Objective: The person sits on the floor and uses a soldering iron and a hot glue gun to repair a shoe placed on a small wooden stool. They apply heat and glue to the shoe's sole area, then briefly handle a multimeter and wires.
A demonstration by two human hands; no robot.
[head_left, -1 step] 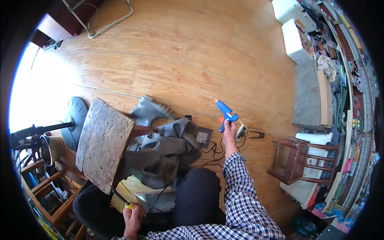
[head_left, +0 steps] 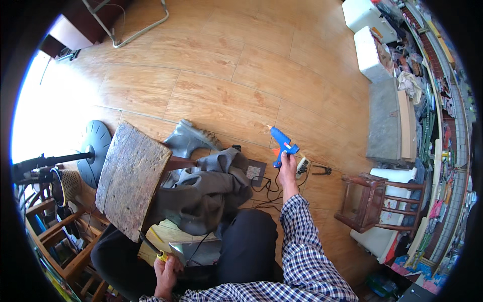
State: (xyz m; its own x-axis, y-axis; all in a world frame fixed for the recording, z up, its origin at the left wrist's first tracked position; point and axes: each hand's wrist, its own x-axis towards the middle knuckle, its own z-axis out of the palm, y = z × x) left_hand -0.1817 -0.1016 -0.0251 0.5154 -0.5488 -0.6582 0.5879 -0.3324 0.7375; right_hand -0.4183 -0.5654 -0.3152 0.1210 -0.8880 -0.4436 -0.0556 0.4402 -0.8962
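Note:
My right hand [head_left: 288, 171] is wrapped round the handle of a blue hot glue gun [head_left: 283, 142], held out above the floor with its pale nozzle pointing away from me. Low on the left, my left hand [head_left: 166, 276] is closed round a yellow-handled tool [head_left: 161, 255]; its dark shaft reaches up to the near edge of a worn wooden stool seat [head_left: 133, 181], and its tip is hidden there. Beside the stool lies crumpled grey cloth [head_left: 211, 189]. A grey rubber boot [head_left: 186, 140] rests just beyond the cloth.
Near the glue gun, a white power strip [head_left: 302, 166], dark cables [head_left: 271, 190] and black-handled pliers [head_left: 322, 170] lie on the floor. A small brown wooden chair [head_left: 365, 201] stands to the right. At left are a round black base [head_left: 94, 146] and a wooden rack [head_left: 65, 236].
The glue gun in my right hand has shifted slightly to the left. My left hand and its tool look almost unmoved.

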